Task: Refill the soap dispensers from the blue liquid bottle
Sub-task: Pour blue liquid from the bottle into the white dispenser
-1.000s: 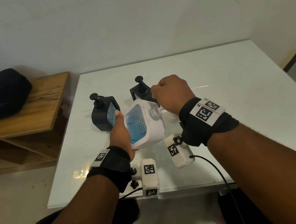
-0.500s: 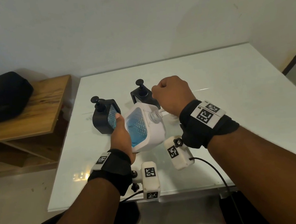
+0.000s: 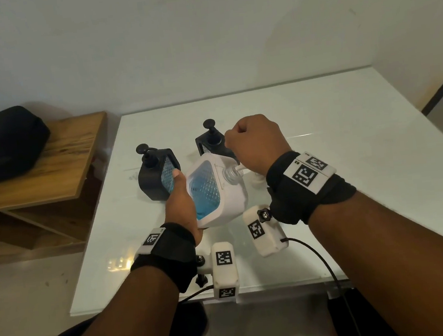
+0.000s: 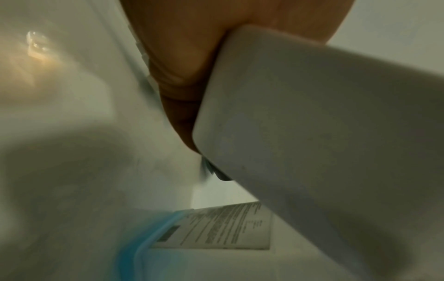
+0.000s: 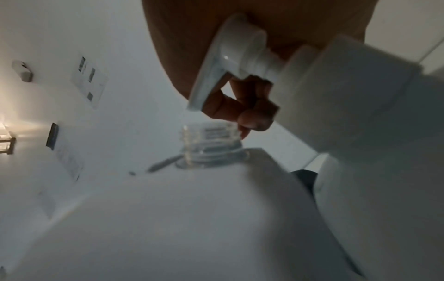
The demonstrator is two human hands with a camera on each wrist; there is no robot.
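The white bottle (image 3: 217,193) with blue liquid is tilted above the tabletop (image 3: 320,130), near its front edge, its clear threaded neck (image 3: 230,173) uncapped and pointing right. The left hand (image 3: 180,199) grips the bottle's left side, thumb along the blue window. The right hand (image 3: 253,142) hovers just beyond the neck, its fingers (image 5: 242,112) curled around a white pump head (image 5: 238,57), apart from the neck. Two black soap dispensers stand behind: one (image 3: 158,174) just beside the left thumb, the other (image 3: 212,141) partly hidden by the right hand. A wooden shelf (image 3: 51,169) at left carries a black bag (image 3: 2,144).
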